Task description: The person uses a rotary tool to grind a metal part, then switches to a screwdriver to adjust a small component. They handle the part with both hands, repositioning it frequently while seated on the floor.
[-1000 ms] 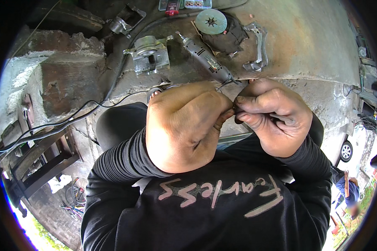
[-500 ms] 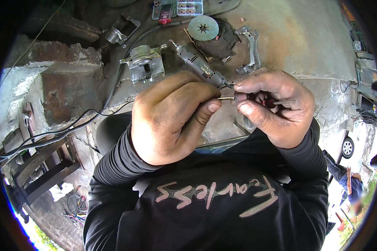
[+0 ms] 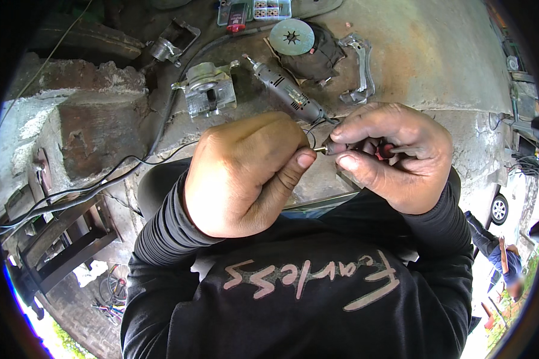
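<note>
In front of my chest, my left hand [image 3: 245, 173] is closed in a pinch, thumb and forefinger on one end of a thin brass-coloured rod [image 3: 321, 149]. My right hand [image 3: 404, 158] pinches a small dull cylindrical piece [image 3: 336, 148] at the rod's other end; its exact kind is too small to tell. Curled inside the right fingers is a red round-ended thing [image 3: 385, 150], mostly hidden. Just beyond both hands lies a grey rotary tool [image 3: 287, 93], its small tip pointing away to the left.
A metal caliper-like casting [image 3: 208, 90] stands left of the rotary tool. Farther off are a round pale disc [image 3: 291, 37] on dark cloth, a metal bracket [image 3: 360, 69] and a divided plastic case [image 3: 272, 9]. Black cables [image 3: 102, 184] run along the left. Another person [image 3: 504, 258] is far right.
Less of the rod shows between my hands, as the fingertips have shifted slightly. My left hand has tilted and dropped a little. The distant person has moved slightly.
</note>
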Demonstrator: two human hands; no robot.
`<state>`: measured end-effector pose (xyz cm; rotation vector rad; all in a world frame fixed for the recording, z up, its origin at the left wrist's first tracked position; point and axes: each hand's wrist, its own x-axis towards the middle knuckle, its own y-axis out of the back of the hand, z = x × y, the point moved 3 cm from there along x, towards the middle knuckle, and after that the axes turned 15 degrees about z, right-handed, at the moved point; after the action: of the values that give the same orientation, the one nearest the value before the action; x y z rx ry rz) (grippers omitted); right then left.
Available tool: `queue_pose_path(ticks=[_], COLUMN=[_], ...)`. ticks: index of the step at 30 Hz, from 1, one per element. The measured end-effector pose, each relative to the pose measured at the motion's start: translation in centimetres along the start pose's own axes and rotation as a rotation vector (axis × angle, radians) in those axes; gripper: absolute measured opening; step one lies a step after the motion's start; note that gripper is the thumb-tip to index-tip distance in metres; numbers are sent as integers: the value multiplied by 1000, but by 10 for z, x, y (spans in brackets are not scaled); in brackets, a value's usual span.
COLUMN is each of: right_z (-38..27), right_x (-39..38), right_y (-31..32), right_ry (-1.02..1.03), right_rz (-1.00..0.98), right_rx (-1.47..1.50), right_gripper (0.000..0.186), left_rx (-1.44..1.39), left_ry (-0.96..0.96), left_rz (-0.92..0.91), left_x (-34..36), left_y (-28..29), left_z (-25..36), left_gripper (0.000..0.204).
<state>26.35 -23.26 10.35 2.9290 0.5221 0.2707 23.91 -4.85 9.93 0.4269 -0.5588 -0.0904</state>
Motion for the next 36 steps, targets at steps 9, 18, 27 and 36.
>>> queue_pose_path(ticks=[9,18,27,36], right_z=[-8,-4,-5,24], right_x=[8,0,0,4], right_y=[3,-5,-11,-8], right_ry=[337,312,302,-109], right_rz=[-110,-18,40,37], right_rx=[-232,-232,-196,83], right_gripper=[21,15,14,17], left_rx=[-19,144,160,-661], left_ry=[22,-139,-116,603], left_rz=[-49,76,54,334], left_x=[-2,-1,-3,-10], left_y=[-1,-7,-3,-4], left_z=[1,9,8,-40], left_gripper=[13,21,19,39])
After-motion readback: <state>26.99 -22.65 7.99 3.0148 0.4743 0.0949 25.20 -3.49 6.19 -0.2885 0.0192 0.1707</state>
